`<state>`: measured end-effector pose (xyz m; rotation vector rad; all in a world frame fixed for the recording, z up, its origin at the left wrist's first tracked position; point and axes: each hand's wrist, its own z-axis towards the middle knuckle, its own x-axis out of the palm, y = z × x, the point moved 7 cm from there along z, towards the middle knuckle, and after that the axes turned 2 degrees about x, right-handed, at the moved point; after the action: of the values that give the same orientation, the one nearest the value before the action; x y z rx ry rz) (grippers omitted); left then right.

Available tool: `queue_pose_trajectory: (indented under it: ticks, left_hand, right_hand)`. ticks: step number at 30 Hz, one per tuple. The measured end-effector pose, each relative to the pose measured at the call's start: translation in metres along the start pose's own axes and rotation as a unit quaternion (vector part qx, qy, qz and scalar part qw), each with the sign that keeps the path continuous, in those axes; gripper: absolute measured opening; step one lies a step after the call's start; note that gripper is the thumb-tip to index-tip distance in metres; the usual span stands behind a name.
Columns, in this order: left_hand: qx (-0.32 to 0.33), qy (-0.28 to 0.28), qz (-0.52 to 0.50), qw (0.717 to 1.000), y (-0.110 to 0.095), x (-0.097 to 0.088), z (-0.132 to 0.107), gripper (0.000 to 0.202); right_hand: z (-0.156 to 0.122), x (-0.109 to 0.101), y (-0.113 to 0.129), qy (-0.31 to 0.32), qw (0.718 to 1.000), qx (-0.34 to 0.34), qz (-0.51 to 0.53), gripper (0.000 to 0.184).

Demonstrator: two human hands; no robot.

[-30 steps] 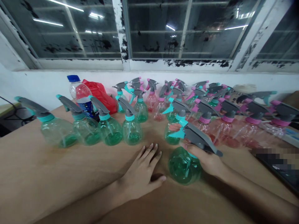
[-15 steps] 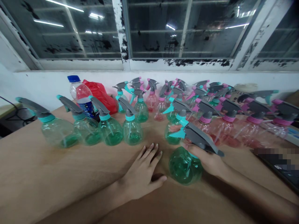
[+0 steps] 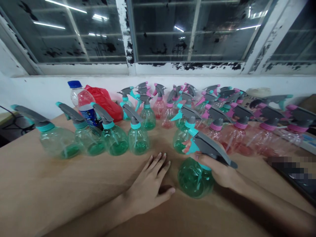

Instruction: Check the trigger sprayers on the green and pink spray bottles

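Note:
My right hand (image 3: 217, 164) is wrapped round the neck of a green spray bottle (image 3: 195, 179) with a grey and turquoise head, its fingers on the turquoise trigger. The bottle is close to the tabletop; whether its base touches I cannot tell. Flat on the wooden table (image 3: 98, 184) lies my left hand (image 3: 150, 184), fingers stretched and spread, holding nothing. Just beyond my left fingertips stands another green spray bottle (image 3: 138, 141). A further green spray bottle (image 3: 181, 141) is right behind the one I hold.
Several green spray bottles stand at the left, and pink spray bottles (image 3: 237, 138) line the right. More crowd the back by the wall. A blue-capped drink bottle (image 3: 85, 102) and a red plastic bag (image 3: 106, 102) are back left. A dark flat object (image 3: 296, 177) lies far right.
The fingers of my right hand have drawn the turquoise trigger back toward the bottle's neck. My left hand stays flat. The view has shifted slightly.

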<state>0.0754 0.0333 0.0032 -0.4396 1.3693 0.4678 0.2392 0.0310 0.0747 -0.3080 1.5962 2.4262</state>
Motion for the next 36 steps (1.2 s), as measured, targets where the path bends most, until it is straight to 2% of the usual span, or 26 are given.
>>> queue_pose_trajectory:
  ticks: [7, 12, 16, 22, 34, 36]
  left_hand:
    - [-0.005, 0.003, -0.011, 1.0, 0.0, -0.001, 0.0, 0.068]
    - [-0.001, -0.001, -0.015, 1.0, -0.001, -0.001, 0.0, 0.067]
    - [-0.003, 0.003, -0.01, 1.0, 0.0, -0.001, 0.0, 0.067]
    - [-0.005, 0.002, -0.013, 1.0, 0.001, -0.001, 0.0, 0.068]
    - [-0.007, 0.003, -0.01, 1.0, 0.0, 0.0, 0.0, 0.068]
    - [-0.007, 0.0, -0.01, 1.0, 0.0, 0.0, 0.0, 0.067]
  right_hand:
    - [-0.001, 0.005, -0.002, 0.041, 0.999, 0.02, -0.018, 0.03]
    - [-0.001, 0.004, -0.003, 0.019, 1.0, 0.007, 0.003, 0.03]
    - [0.001, 0.003, 0.0, 0.0, 1.0, -0.002, 0.008, 0.022]
    - [0.002, 0.0, 0.012, -0.043, 0.998, -0.009, -0.036, 0.013]
    - [-0.013, -0.008, 0.003, -0.13, 0.987, -0.005, -0.094, 0.034]
    - [-0.018, -0.009, 0.003, -0.124, 0.984, -0.01, -0.131, 0.029]
